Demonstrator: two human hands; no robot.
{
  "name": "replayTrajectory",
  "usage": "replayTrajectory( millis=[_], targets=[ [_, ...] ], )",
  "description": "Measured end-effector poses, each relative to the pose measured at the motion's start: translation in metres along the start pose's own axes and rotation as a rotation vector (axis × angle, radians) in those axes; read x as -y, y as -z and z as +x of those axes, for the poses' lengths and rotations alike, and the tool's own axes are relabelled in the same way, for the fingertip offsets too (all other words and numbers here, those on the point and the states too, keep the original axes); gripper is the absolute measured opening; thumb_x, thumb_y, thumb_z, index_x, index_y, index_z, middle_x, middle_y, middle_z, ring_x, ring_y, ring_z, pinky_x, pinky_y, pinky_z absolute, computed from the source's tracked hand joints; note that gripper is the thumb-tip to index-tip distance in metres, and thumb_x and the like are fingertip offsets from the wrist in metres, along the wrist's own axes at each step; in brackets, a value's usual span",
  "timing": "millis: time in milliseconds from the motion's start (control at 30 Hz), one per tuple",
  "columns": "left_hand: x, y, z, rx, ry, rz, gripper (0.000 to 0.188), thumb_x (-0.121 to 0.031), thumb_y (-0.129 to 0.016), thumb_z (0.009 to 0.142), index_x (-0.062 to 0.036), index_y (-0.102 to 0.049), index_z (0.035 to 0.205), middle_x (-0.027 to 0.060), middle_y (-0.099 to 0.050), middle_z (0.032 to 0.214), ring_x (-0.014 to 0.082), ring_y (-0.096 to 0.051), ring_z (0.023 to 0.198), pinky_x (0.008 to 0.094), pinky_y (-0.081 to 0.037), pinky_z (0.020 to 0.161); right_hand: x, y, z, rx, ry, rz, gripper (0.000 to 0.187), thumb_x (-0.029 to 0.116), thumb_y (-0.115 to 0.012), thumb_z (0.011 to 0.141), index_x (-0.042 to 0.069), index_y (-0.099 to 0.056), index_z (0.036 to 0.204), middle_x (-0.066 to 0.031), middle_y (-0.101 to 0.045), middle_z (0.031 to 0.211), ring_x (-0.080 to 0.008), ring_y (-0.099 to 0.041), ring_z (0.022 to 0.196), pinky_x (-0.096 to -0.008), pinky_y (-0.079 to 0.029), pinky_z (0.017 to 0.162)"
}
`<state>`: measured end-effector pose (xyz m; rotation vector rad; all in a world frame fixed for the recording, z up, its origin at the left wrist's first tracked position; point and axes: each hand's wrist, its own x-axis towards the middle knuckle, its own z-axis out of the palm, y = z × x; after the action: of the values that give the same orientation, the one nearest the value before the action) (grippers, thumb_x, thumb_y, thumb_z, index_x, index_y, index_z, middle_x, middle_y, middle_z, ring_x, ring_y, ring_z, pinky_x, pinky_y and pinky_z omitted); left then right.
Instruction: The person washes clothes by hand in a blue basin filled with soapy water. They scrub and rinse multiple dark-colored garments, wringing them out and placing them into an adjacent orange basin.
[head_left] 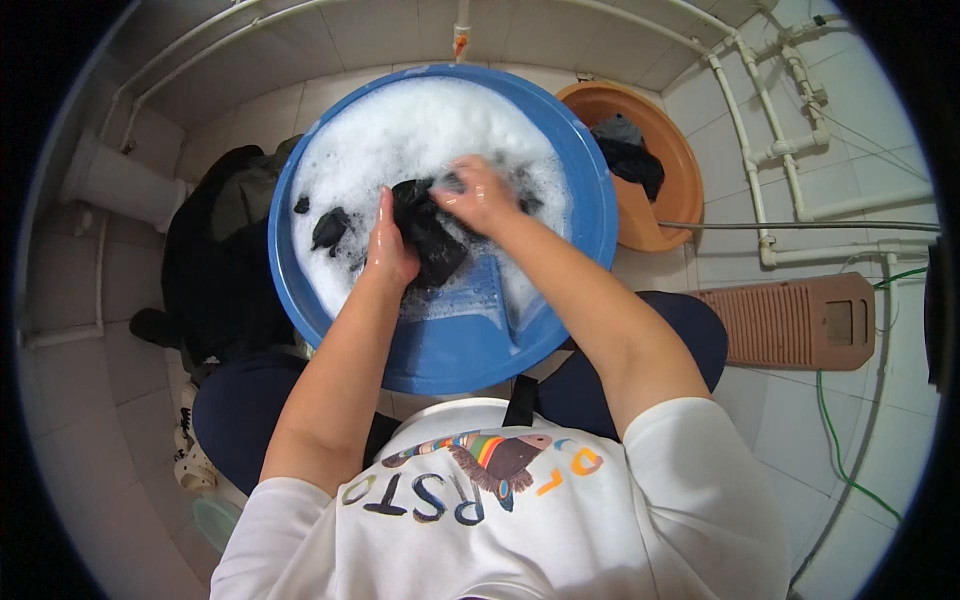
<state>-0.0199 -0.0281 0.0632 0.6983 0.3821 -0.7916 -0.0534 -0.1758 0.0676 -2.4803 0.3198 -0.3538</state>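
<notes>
A wide blue basin (592, 190) full of white suds (430, 120) stands before me. Inside it I have a wet black cloth garment (438, 250), bunched up at the middle of the basin. My left hand (392, 248) grips its left side with the thumb pointing up; the other fingers are mostly behind the cloth. At the garment's upper right, my right hand (478, 196) is closed on the fabric, its fingers bent and partly smeared by motion. More black cloth (331, 229) pokes out of the foam to the left. A ribbed sloping panel (455, 305) shows at the basin's near side.
An orange-brown basin (682, 165) holding dark clothes (630, 160) sits behind at the right. A brown washboard (790, 322) lies to my right, beside a green hose (832, 440). Dark clothing (225, 270) is piled at the left. White pipes (745, 150) run along the walls.
</notes>
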Motion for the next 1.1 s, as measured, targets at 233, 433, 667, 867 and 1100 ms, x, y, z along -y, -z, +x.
replayTrajectory(
  millis=[233, 433, 667, 867, 1100],
  targets=[
    [-0.012, 0.045, 0.017, 0.377, 0.253, -0.232, 0.053, -0.046, -0.036, 0.090, -0.0015, -0.050, 0.114, 0.0149, -0.057, 0.107, 0.0257, -0.051, 0.101, 0.0358, -0.040, 0.091, 0.109, -0.002, -0.063, 0.094, 0.532, 0.276, 0.031, 0.037, -0.063, 0.065, 0.007, -0.059, 0.074, -0.0107, -0.059, 0.086, -0.0265, -0.059, 0.076, -0.0379, -0.048, 0.067],
    [0.014, -0.022, -0.029, -0.068, 0.011, 0.350, 0.032, -0.031, -0.046, 0.085, -0.0050, -0.056, 0.099, 0.0102, -0.058, 0.101, 0.0220, -0.055, 0.093, 0.0328, -0.046, 0.079, 0.045, 0.003, -0.017, -0.190, -0.174, 0.090, 0.029, 0.034, -0.059, 0.071, 0.006, -0.059, 0.062, -0.0161, -0.059, 0.065, -0.0359, -0.057, 0.062, -0.0426, -0.047, 0.057],
    [0.027, 0.056, 0.007, 0.385, -0.251, 0.098, 0.031, -0.038, -0.047, 0.080, -0.0118, -0.057, 0.092, 0.0050, -0.056, 0.099, 0.0158, -0.055, 0.089, 0.0292, -0.044, 0.081, 0.100, -0.006, -0.053, -0.077, 0.252, 0.305, 0.022, 0.029, -0.059, 0.070, 0.008, -0.059, 0.062, -0.0131, -0.059, 0.069, -0.0323, -0.058, 0.066, -0.0396, -0.048, 0.060],
    [0.004, -0.014, -0.016, 0.276, 0.202, 0.176, 0.042, -0.051, -0.041, 0.086, -0.0121, -0.058, 0.088, 0.0037, -0.060, 0.081, 0.0177, -0.053, 0.063, 0.0294, -0.043, 0.049, -0.049, -0.010, 0.009, -0.294, -0.253, 0.052, 0.042, 0.040, -0.056, 0.076, -0.001, -0.060, 0.077, -0.0204, -0.055, 0.095, -0.0356, -0.055, 0.084, -0.0414, -0.044, 0.074],
    [0.010, 0.015, 0.020, -0.169, -0.065, 0.001, 0.031, -0.028, -0.040, 0.092, -0.0036, -0.050, 0.108, 0.0129, -0.056, 0.106, 0.0284, -0.055, 0.094, 0.0441, -0.046, 0.082, -0.122, -0.010, -0.002, 0.733, -0.509, -0.202, 0.063, 0.057, -0.053, 0.075, 0.008, -0.055, 0.115, -0.0194, -0.055, 0.113, -0.0345, -0.053, 0.103, -0.0404, -0.041, 0.087]
  ],
)
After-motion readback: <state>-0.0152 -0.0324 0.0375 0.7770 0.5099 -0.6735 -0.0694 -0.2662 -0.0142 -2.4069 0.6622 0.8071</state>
